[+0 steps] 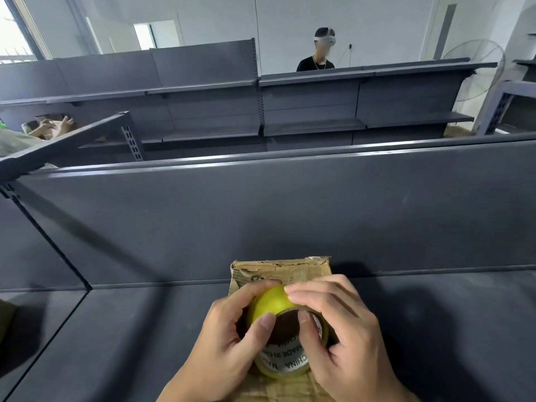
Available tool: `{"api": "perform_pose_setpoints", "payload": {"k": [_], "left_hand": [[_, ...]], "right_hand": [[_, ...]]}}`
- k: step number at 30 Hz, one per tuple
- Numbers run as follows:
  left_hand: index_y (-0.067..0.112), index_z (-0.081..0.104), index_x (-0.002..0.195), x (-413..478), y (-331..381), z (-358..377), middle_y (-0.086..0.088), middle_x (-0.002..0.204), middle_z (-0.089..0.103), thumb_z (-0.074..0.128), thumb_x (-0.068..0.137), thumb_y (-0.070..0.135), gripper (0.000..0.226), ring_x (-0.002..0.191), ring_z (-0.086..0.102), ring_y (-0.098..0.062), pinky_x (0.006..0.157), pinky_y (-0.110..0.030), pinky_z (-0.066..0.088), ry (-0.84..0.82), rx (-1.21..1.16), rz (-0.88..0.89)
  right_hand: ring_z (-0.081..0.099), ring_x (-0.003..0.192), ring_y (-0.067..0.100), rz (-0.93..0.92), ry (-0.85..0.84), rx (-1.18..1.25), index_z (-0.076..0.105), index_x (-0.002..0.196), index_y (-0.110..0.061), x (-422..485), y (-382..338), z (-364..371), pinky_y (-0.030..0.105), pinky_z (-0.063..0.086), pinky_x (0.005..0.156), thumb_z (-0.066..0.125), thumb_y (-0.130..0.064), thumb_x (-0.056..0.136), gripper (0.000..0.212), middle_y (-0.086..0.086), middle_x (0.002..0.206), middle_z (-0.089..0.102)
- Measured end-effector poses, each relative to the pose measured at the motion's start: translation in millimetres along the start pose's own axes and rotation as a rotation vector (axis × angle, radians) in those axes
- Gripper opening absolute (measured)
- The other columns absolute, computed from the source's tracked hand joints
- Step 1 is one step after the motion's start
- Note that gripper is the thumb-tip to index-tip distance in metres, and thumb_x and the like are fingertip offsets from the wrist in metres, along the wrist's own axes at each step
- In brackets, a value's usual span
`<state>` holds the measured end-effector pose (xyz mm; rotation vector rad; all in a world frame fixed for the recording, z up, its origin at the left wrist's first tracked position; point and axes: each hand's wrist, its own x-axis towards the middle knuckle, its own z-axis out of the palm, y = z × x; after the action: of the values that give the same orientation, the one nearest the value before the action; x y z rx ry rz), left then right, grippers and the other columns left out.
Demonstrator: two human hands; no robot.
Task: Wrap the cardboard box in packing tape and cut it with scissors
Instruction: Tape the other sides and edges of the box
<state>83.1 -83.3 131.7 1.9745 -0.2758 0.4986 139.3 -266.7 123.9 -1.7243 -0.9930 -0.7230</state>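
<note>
A worn cardboard box (pixel 282 269) lies on the dark grey shelf (pixel 130 329), close to the front edge of the view. Above its top sits a roll of yellowish packing tape (pixel 271 303) with a printed core. My left hand (pixel 229 340) grips the roll from the left, thumb at the rim of the core. My right hand (pixel 345 329) holds it from the right, fingertips laid over the outer tape surface and thumb inside the core. No scissors are in view.
A dark upright back panel (pixel 290 213) rises just behind the box. Beyond it stand rows of grey shelving (pixel 304 111). A person with a headset (pixel 319 53) stands behind them; another person's hands (pixel 55 126) work at far left. A fan (pixel 475 71) stands right.
</note>
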Motion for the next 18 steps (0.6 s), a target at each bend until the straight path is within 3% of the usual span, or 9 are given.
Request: {"api": "perform_pose_setpoints", "payload": {"k": [3,6,9,12,15,18], "left_hand": [[0.028,0.062,0.132,-1,-1,4,0.009,0.112,0.075,0.074,0.084,0.029,0.049,0.093,0.072,-0.007,0.079,-0.017,0.053,0.075,0.088,0.118],[0.021,0.063,0.134,-4,-4,8,0.008,0.107,0.075,0.082,0.082,0.024,0.055,0.083,0.071,-0.006,0.072,-0.016,0.053,0.104,0.119,0.164],[0.028,0.062,0.135,-5,-10,7,0.006,0.085,0.066,0.085,0.081,0.031,0.059,0.07,0.064,-0.012,0.063,-0.02,0.051,0.125,0.163,0.156],[0.034,0.059,0.136,-4,-10,8,0.008,0.071,0.054,0.083,0.082,0.041,0.059,0.059,0.049,-0.009,0.054,-0.021,0.043,0.148,0.173,0.118],[0.035,0.055,0.14,-4,-5,8,0.01,0.065,0.046,0.074,0.085,0.053,0.061,0.055,0.04,-0.008,0.048,-0.025,0.04,0.126,0.201,0.111],[0.033,0.054,0.142,-4,-1,8,0.013,0.065,0.039,0.076,0.085,0.052,0.063,0.054,0.034,-0.007,0.049,-0.018,0.035,0.102,0.241,0.116]], "right_hand": [[0.064,0.104,0.023,-0.045,0.012,-0.062,0.077,0.097,-0.006,2,-4,1,0.037,0.053,0.085,0.066,-0.015,0.088,0.017,-0.004,0.117,0.071],[0.066,0.101,0.021,-0.052,0.05,-0.183,0.079,0.099,-0.007,2,-9,6,0.035,0.055,0.084,0.07,-0.018,0.09,0.017,-0.002,0.113,0.072],[0.066,0.097,0.016,0.004,0.111,-0.286,0.079,0.101,-0.01,2,-16,17,0.028,0.056,0.084,0.072,-0.018,0.09,0.016,-0.002,0.105,0.073],[0.066,0.094,0.014,0.056,0.191,-0.286,0.079,0.1,-0.01,2,-22,28,0.027,0.056,0.083,0.07,-0.018,0.09,0.016,-0.002,0.101,0.073],[0.067,0.093,0.014,0.088,0.239,-0.249,0.08,0.099,-0.01,3,-24,32,0.028,0.057,0.081,0.071,-0.016,0.089,0.014,-0.003,0.099,0.073],[0.068,0.093,0.014,0.09,0.247,-0.215,0.08,0.098,-0.01,3,-25,32,0.027,0.057,0.08,0.066,-0.018,0.093,0.017,-0.004,0.099,0.073]]}}
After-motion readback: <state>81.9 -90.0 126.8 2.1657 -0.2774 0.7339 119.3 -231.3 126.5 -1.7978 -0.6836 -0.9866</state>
